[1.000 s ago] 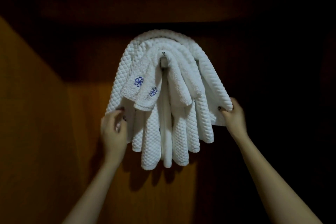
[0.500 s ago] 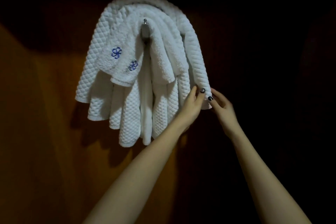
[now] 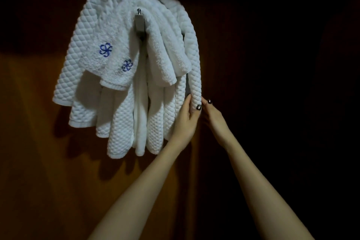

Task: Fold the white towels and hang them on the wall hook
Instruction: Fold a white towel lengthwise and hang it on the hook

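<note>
Several white towels hang folded over a metal wall hook (image 3: 139,23). A quilted white towel (image 3: 75,50) arches over the outside, and a smaller terry towel (image 3: 115,58) with two blue embroidered flowers lies in front of it. My left hand (image 3: 185,121) holds the lower right end of the quilted towel, fingers curled round its rolled edge. My right hand (image 3: 211,115) pinches the same edge from the right side. The rest of the hook behind the cloth is hidden.
A dark wooden wall (image 3: 39,161) stands behind the towels, lit orange at the lower left and almost black on the right. The towels throw shadows on the wood below them.
My left hand left the towels' left edge and crossed to the right edge beside my right hand. The right fold now hangs closer in. The view shifted, so the towels sit higher and further left.
</note>
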Motion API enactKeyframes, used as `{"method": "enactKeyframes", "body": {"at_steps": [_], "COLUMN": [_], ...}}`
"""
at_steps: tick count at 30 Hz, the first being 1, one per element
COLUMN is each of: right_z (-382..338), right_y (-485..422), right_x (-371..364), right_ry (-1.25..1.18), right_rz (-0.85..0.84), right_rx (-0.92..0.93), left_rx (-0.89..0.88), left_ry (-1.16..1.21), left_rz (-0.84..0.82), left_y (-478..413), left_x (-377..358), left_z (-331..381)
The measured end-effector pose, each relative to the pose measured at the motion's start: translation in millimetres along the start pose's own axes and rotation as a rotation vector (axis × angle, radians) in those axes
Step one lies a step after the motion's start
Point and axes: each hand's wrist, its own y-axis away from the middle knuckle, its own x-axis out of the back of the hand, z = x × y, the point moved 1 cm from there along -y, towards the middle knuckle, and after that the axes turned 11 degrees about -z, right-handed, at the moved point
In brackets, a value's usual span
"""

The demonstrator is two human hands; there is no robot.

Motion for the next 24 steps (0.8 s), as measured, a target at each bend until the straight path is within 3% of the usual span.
{"method": "enactKeyframes", "body": {"at_steps": [5, 11, 13, 17, 24], "right_z": [0, 8, 11, 37, 84], "right_y": [33, 104, 141, 246, 462], "right_x": [-3, -22, -38, -74, -110], "right_ry": [0.176, 0.404, 0.499, 0.642, 0.775], "right_rz": [0.093, 0.192, 0.195, 0.115, -0.027], "right_rx": [-0.033, -0.261, -0.337, -0.541, -1.054], "left_rx": [0.038, 0.021, 0.075, 0.092, 0.015], "left_ry": [-0.18, -0.506, -0.632, -0.952, -1.005], "left_rz": [-0.067, -0.237, -0.352, -0.748, -1.186], "left_y": [49, 96, 123, 203, 357], "left_x": [11, 18, 12, -12, -101], "left_z": [-16, -9, -8, -21, -31]}}
